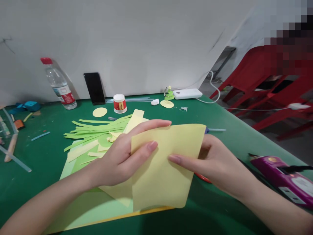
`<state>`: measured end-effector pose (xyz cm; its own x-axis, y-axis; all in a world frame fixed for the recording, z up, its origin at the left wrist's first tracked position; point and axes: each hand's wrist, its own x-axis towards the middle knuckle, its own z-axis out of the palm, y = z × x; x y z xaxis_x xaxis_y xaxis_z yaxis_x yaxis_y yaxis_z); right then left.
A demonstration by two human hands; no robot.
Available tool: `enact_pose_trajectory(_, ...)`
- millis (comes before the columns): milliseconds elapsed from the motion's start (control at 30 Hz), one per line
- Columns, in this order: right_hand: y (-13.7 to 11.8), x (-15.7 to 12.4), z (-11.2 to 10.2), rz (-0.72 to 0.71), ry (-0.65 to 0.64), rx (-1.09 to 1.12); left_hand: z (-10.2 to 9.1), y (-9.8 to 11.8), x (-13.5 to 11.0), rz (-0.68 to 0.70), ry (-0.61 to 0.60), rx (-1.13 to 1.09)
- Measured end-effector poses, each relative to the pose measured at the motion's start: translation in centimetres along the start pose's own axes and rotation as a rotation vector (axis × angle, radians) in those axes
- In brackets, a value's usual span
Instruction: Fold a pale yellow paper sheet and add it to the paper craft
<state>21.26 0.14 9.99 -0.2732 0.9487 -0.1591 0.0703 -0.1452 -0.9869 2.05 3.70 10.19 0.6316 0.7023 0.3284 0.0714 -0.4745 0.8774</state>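
Both my hands hold up a sheet of yellow paper point(166, 182) above the table. My left hand point(122, 155) grips its left side, thumb on the near face and fingers behind the top edge. On the right side, my right hand point(210, 160) pinches the sheet with its thumb in front, its other fingers mostly hidden behind. Below lie light green sheets point(93, 209) with yellow paper strips point(83, 150) on them. Green strips cut like a fringe point(97, 130) spread out behind my left hand. Part of a red-handled tool point(202, 178) shows beneath my right hand.
A water bottle point(61, 86) and a black phone point(94, 88) lean by the wall. Near them stand a paper cup point(119, 103), yellow paper discs point(99, 112) and a white power bank point(187, 94). A purple power strip point(283, 179) lies at right; red chairs point(259, 75) stand beyond the table.
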Motion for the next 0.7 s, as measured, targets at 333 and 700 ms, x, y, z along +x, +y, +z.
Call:
enact_pose_trajectory(333,0.12,0.02,-0.06,0.013,-0.002,-0.004,0.00,0.02,0.18,-0.061,-0.012,-0.059)
enact_pose_trajectory(700,0.38,0.63,-0.31,0.031,-0.011,0.017,-0.05,-0.38,0.23,-0.078,0.007,-0.028)
